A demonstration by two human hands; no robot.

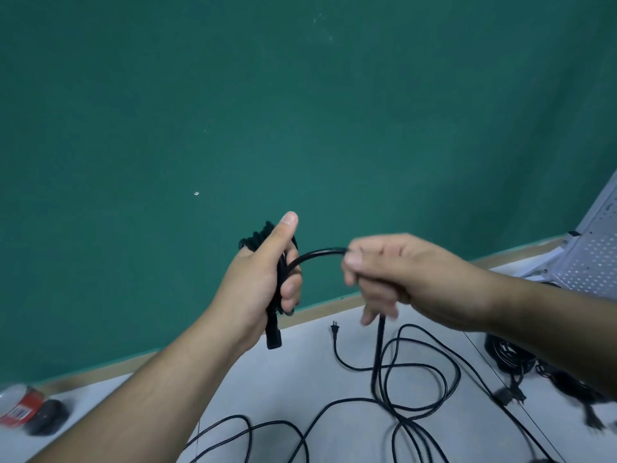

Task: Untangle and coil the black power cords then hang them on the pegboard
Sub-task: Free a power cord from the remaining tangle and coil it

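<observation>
**Coiling a black power cord (317, 253) above the table (293, 379).** The left hand (263, 275) is raised, thumb pointing up, its fingers curled round a bundle of finished loops, the coil (255, 238). The moulded connector end (273, 339) of the coil hangs below the palm. The right hand (384, 272), blurred, sits just beside the left at about the same height, with its fingers closed round the free run of the same cord. A short arc of cord spans the two hands. The rest drops from the right fist to the table, where it meets loose cords (417, 372) lying in overlapping loops near a pronged plug (334, 329).

The cord looks light and flexible but springy, so the loops will probably open unless the left hand clamps them together. The best place to take hold is likely the jacket, about one loop's length from the coil, not the plug. A loose right-hand grip would let the slack slide and any twist run out.

A further heap of cords (514, 355) lies at the right, near the white pegboard (587, 262), which stands tilted at the frame edge
</observation>
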